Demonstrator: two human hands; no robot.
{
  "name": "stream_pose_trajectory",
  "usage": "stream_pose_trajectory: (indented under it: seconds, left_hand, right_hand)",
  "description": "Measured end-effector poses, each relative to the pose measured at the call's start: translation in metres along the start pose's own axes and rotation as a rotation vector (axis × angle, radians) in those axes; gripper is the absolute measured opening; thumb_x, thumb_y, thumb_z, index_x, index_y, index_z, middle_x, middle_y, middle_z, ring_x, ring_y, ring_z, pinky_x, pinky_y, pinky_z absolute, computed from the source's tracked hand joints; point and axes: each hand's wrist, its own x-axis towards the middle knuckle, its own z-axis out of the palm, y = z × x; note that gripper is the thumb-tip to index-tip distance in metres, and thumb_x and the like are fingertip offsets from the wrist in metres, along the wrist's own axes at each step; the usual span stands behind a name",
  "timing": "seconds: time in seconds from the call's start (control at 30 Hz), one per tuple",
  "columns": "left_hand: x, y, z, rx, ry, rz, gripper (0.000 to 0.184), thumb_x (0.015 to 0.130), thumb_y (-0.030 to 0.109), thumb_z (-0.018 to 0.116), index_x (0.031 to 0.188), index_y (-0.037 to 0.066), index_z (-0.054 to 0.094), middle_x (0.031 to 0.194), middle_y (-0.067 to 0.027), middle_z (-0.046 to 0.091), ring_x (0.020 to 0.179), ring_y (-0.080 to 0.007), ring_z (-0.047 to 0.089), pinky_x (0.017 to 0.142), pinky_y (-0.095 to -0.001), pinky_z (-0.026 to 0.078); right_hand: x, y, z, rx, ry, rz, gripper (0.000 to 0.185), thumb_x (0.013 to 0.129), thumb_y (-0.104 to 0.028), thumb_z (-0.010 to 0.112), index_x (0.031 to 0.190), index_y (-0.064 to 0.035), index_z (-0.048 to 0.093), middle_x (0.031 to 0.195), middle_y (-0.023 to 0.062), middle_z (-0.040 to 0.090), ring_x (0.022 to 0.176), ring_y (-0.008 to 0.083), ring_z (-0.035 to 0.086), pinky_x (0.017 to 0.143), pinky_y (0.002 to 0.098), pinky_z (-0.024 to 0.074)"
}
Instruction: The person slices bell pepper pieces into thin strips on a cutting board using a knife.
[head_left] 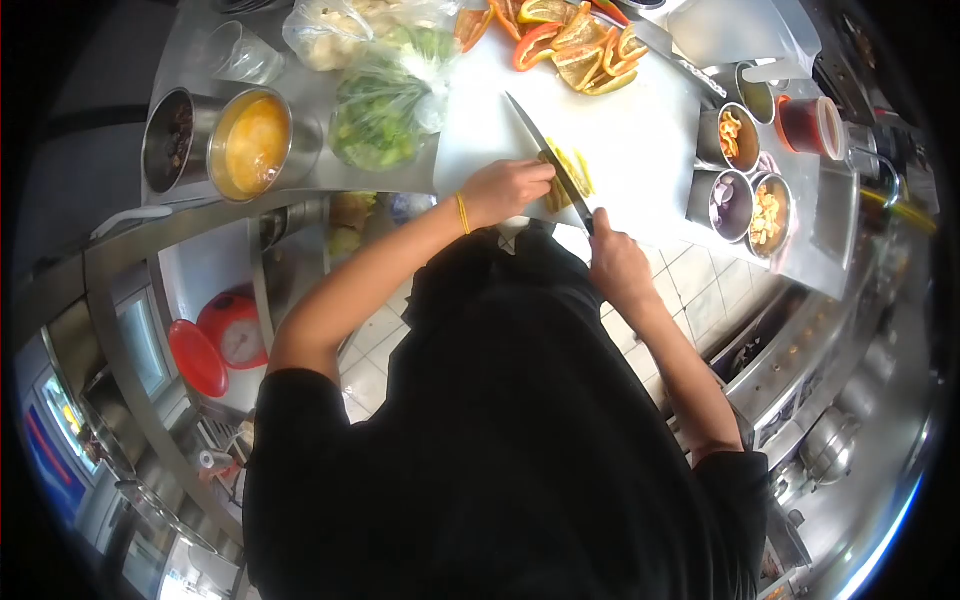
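Note:
My right hand [618, 265] is closed round the handle of a long kitchen knife [533, 128], whose blade slants up and to the left across a piece of yellow-green pepper [578, 172]. Pressing on that piece from the left is my left hand [512, 190], with its fingers bent together and a yellow band at the wrist. Thin cut strips lie just right of the blade. Both hands are at the near edge of a white cutting board [645, 140]. Opened red, orange and yellow pepper pieces [575, 50] are heaped at the board's far side.
Left of the board are a plastic bag of green vegetables [380, 125], a steel pot with orange liquid [253, 145] and a dark-filled pot [172, 140]. On the right stand several small steel cups [728, 138] of cut food and a red-sided tub [810, 127].

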Motion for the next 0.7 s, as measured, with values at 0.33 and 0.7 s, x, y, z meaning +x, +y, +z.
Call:
stream_pose_trajectory:
  seconds: [0.33,0.7]
  left_hand:
    - [-0.003,0.003,-0.003,0.013,0.011,0.015,0.014,0.073,-0.002,0.056,0.084,-0.001,0.064,0.100,-0.0109,0.064,0.093,-0.0263,0.063,0.080,-0.0342,0.054]
    - [-0.006,0.008,-0.001,-0.022,0.021,-0.037,0.020,0.072,-0.004,0.056,0.088,-0.003,0.066,0.101,-0.0123,0.065,0.096,-0.0275,0.064,0.081,-0.0349,0.054]
  right_hand:
    - [-0.016,-0.008,-0.013,0.033,-0.064,0.078,0.025,0.091,-0.008,0.052,0.112,-0.0034,0.039,0.073,0.0296,0.063,0.074,0.0489,0.063,0.066,0.0588,0.0489]
    - [-0.008,-0.026,-0.030,0.014,-0.009,0.000,0.030,0.082,0.001,0.051,0.112,0.0030,0.042,0.074,0.0277,0.065,0.072,0.0464,0.065,0.066,0.0550,0.0520]
